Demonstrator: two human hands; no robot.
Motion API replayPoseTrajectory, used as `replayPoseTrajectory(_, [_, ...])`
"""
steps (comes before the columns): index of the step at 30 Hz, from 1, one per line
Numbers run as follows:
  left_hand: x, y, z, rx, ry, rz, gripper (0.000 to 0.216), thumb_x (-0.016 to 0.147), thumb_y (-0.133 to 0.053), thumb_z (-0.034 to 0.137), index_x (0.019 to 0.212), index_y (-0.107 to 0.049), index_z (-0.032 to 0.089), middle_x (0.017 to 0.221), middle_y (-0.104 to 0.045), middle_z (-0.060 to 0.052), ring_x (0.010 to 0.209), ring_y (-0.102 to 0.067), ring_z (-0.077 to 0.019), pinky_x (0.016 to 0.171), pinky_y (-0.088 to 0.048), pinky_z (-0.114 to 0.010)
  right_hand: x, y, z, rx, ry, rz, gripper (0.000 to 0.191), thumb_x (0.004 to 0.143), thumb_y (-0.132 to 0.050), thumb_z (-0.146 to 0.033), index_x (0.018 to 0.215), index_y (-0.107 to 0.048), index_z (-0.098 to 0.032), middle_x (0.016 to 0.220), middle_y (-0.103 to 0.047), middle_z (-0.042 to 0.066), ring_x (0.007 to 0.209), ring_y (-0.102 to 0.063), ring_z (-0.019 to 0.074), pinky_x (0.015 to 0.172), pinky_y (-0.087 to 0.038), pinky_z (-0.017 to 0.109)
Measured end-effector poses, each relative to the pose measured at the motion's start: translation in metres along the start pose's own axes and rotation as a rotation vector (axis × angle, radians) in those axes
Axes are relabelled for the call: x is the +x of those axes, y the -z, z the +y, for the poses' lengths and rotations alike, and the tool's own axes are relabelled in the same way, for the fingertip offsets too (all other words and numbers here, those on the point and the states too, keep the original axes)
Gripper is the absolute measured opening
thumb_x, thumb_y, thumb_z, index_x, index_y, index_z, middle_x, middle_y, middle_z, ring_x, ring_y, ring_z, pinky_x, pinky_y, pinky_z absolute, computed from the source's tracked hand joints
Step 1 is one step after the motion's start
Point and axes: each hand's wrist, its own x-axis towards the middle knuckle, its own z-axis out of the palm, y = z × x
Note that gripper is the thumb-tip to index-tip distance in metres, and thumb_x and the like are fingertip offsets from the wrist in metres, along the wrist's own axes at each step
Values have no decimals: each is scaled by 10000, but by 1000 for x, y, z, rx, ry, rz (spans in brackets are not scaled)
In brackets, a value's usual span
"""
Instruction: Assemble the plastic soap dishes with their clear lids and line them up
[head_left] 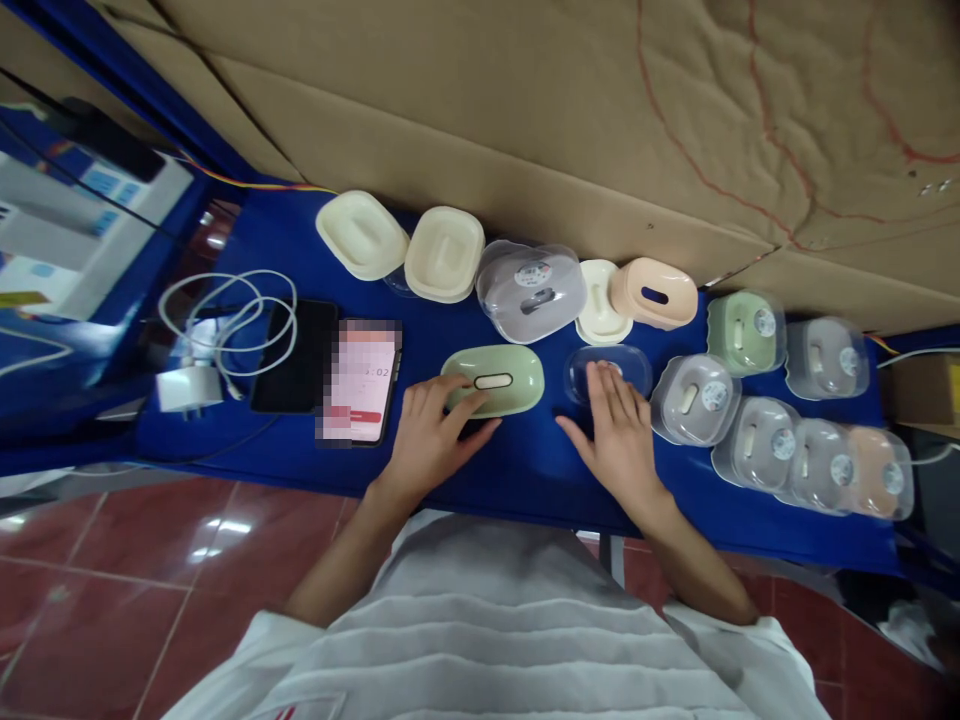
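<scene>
My left hand [433, 432] rests on the blue table [525, 470] with its fingers spread against the near edge of a green oval box [504, 372] with a cream slot. Flat beside it, my right hand [619, 432] lies open, its fingertips on a clear plastic lid [622, 362]. Neither hand grips anything.
Behind are cream lids [361, 232] [444, 252], a clear-covered box [532, 288], a cream piece [600, 305] and a pink box [654, 292]. Several covered boxes [780, 440] sit at right. Two phones [360, 380] [294, 355], a white cable [232, 320] and charger [184, 388] lie left. Cardboard [570, 130] backs the table.
</scene>
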Motion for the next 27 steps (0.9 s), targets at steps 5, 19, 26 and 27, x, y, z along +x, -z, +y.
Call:
replayPoseTrajectory(5, [2,-1,-1,-171,131,4,681,898,-821,287,1489,-492,205,1662,-359,-246,1563,-429,-421,1226,-469,-591,-3,4,10,50,163,-143,857,1038,-677,-484,1745,-220,-330,1783,-306,152,1634,-323,408,1250,-357,641])
replayPoseTrajectory(19, [-3,-12,8,-395,51,-139,970,948,-815,321,1708,-213,298,1606,-476,-192,1516,-494,-364,1232,-492,-573,0,-4,-14,97,244,37,530,1075,-633,-432,1586,-553,-315,1592,-607,108,1492,-537,317,1219,-415,528])
replayPoseTrajectory(26, [0,-13,2,-463,63,-188,990,911,-858,405,1704,-270,337,1593,-519,-157,1488,-517,-357,1232,-488,-562,-2,-13,-16,16,428,-38,546,1082,-578,-189,1610,-522,-322,1633,-571,72,1584,-433,289,1354,-202,657])
replayPoseTrajectory(27, [0,-13,1,-471,70,-198,974,906,-864,404,1694,-295,333,1593,-522,-155,1486,-518,-359,1232,-485,-564,-3,-12,-16,19,451,-46,566,1079,-565,-158,1620,-508,-316,1635,-568,69,1592,-423,284,1361,-176,673])
